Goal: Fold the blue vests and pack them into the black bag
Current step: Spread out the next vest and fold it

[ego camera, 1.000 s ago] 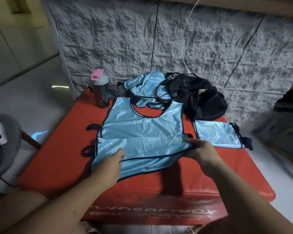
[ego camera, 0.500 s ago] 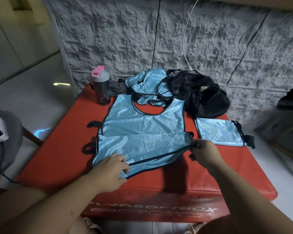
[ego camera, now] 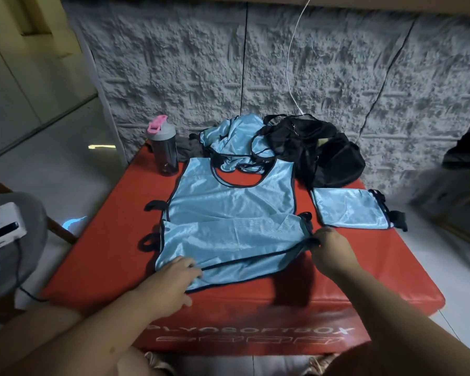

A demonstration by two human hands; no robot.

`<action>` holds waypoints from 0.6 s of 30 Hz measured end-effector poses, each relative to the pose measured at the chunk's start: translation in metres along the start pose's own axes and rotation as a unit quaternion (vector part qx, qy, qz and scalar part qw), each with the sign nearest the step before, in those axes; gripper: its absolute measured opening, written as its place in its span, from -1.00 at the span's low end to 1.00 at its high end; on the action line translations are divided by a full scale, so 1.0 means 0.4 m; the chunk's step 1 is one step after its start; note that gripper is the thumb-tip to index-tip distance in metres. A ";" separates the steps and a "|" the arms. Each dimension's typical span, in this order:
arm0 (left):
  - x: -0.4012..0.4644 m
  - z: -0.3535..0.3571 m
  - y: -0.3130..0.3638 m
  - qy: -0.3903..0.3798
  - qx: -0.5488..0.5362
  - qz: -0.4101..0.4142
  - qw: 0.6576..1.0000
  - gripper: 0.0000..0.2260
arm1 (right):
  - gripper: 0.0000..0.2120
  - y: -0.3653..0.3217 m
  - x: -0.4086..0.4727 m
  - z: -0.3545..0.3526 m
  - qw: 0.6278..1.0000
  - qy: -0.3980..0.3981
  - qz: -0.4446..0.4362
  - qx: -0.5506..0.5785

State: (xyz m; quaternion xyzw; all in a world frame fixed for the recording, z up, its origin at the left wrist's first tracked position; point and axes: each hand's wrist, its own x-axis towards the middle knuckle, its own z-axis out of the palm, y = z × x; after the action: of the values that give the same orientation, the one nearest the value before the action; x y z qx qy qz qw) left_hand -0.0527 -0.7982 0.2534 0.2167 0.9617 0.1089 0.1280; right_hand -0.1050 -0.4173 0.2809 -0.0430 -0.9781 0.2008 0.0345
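A light blue vest point(ego camera: 228, 210) with black trim lies spread flat on the red soft box point(ego camera: 103, 256), neck hole at the far end. My left hand point(ego camera: 171, 280) pinches its near hem at the lower left. My right hand point(ego camera: 329, 251) pinches the black-trimmed edge at the right side strap. A folded blue vest point(ego camera: 349, 211) lies to the right. A crumpled heap of blue vests point(ego camera: 234, 139) sits at the far edge, beside the black bag point(ego camera: 323, 153), which slumps against the wall.
A dark shaker bottle point(ego camera: 164, 150) with a grey lid and pink cap stands at the box's far left corner. A grey chair point(ego camera: 14, 240) with a white device point(ego camera: 3, 226) is at the left. A white cable point(ego camera: 293, 55) hangs down the textured wall.
Both hands have shifted their hold on the vest's near hem. The left hand went from lying over the hem to pinching it; the upper layer's edge now lies tauter between the hands.
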 end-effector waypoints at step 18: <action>-0.030 -0.034 -0.012 0.132 -0.013 -0.086 0.987 -0.73 | -0.86 -0.020 -0.018 -0.008 0.987 0.146 -0.067 0.015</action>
State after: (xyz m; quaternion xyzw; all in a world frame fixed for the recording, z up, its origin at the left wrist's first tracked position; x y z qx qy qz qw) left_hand -0.0479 -0.8097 0.2675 0.1157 0.9837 0.1375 0.0114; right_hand -0.0982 -0.4240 0.2865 -0.0058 -0.9600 0.2048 0.1908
